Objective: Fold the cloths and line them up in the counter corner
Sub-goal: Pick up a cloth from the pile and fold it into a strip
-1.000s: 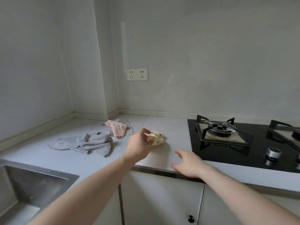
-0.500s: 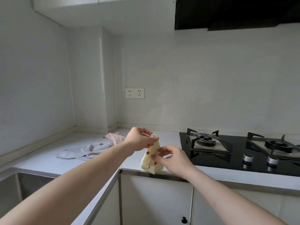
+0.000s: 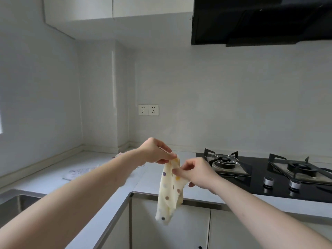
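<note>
A cream cloth with coloured dots hangs in the air in front of the counter edge. My left hand pinches its top corner. My right hand pinches the cloth's upper edge just to the right and a little lower. The cloth droops long and crumpled below both hands. A grey cloth lies on the white counter near the corner, mostly hidden by my left forearm. Only a sliver of a pink cloth peeks out above that forearm.
A black gas hob with two burners and knobs fills the counter's right side. A steel sink sits at the lower left. Two wall sockets are above the corner, a black extractor hood overhead, cabinet doors below.
My left hand picked the dotted cloth up off the counter and raised it. My right hand came in and took its upper edge. The cloth now hangs longer, and the view has tilted upward.
</note>
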A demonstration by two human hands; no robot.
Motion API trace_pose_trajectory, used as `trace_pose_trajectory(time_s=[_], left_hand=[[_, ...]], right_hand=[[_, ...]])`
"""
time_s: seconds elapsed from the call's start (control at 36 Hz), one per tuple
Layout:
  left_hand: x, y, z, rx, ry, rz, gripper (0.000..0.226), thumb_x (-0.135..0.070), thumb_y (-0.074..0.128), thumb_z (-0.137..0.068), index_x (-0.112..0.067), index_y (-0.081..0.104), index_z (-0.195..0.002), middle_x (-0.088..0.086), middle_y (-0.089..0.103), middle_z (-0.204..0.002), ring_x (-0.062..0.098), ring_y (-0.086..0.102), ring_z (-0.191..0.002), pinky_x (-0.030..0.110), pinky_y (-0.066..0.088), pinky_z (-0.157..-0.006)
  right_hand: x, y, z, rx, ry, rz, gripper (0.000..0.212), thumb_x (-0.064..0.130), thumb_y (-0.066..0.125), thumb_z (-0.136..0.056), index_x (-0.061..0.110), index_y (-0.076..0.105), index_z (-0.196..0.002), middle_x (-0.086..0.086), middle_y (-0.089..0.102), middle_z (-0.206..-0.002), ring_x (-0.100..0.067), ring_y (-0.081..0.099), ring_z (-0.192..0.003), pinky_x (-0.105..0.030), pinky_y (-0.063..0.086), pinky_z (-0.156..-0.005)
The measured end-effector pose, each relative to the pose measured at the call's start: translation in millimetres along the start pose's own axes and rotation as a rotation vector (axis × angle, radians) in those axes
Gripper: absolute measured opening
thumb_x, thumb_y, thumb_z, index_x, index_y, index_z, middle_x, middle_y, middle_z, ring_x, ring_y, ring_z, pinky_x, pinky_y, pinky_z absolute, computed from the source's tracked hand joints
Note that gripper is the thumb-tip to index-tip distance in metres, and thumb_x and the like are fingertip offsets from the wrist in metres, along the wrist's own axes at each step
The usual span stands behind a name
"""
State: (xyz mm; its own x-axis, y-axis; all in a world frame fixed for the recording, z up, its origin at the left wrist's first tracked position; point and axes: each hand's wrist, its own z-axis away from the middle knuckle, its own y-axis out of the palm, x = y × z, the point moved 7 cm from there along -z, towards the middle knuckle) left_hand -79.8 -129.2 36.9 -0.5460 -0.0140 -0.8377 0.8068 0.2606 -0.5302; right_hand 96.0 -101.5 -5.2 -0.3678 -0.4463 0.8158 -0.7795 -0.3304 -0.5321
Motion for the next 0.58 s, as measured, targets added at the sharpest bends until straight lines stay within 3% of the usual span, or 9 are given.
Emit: trace_pose_trajectory(time_s=[0.08, 0.19, 0.31, 0.44, 0.58], left_hand=[[-1.6, -1.3, 0.9, 0.048, -0.010, -0.049, 0.039, -0.033, 0.092, -0.072, -0.013, 0.076, -0.101, 0.003, 0.078, -0.086, 0.011, 0.076, -0.075, 0.024, 0.061, -0.077], [-5.6, 1.0, 4.5, 0.130, -0.022, -0.116, 0.039, -0.030, 0.090, -0.075, -0.013, 0.074, -0.105, 0.007, 0.079, -0.090, 0.011, 0.075, -0.075, 0.020, 0.059, -0.073], [-10.2, 2.1, 5.3, 0.172, -0.003, -0.202, 0.034, -0.027, 0.088, -0.077, -0.016, 0.074, -0.106, 0.005, 0.079, -0.088, 0.010, 0.074, -0.075, 0.018, 0.058, -0.072], [-13.3, 4.0, 1.8, 0.164, 0.017, -0.254, 0.027, -0.019, 0.085, -0.079, -0.015, 0.075, -0.104, 0.003, 0.078, -0.080, 0.008, 0.070, -0.065, 0.016, 0.056, -0.066], [-16.9, -0.3, -2.0, 0.113, 0.039, -0.229, 0.019, -0.009, 0.077, -0.080, -0.011, 0.077, -0.099, 0.003, 0.076, -0.077, 0.010, 0.071, -0.064, 0.018, 0.057, -0.065]], right_hand=[[1.5, -6.9, 5.1, 0.072, 0.021, -0.047, 0.035, 0.045, 0.078, -0.084, 0.012, 0.067, -0.080, 0.000, 0.066, -0.083, -0.008, 0.058, -0.059, -0.013, 0.041, -0.042], [-3.7, -9.9, 3.0, 0.123, 0.055, -0.099, 0.039, 0.052, 0.076, -0.083, 0.014, 0.071, -0.083, 0.003, 0.067, -0.078, -0.008, 0.063, -0.069, -0.020, 0.052, -0.057], [-9.0, -15.1, -2.2, 0.117, 0.108, -0.139, 0.030, 0.040, 0.078, -0.086, 0.011, 0.077, -0.093, 0.006, 0.070, -0.076, -0.005, 0.063, -0.069, -0.023, 0.053, -0.060], [-12.4, -15.7, -12.4, 0.063, 0.141, -0.157, 0.013, 0.028, 0.076, -0.083, 0.015, 0.079, -0.084, 0.000, 0.073, -0.087, -0.014, 0.068, -0.082, -0.027, 0.058, -0.065], [-12.5, -16.8, -20.8, 0.032, 0.166, -0.162, 0.013, 0.024, 0.070, -0.083, 0.014, 0.078, -0.083, 0.000, 0.075, -0.090, -0.015, 0.069, -0.082, -0.027, 0.059, -0.067]])
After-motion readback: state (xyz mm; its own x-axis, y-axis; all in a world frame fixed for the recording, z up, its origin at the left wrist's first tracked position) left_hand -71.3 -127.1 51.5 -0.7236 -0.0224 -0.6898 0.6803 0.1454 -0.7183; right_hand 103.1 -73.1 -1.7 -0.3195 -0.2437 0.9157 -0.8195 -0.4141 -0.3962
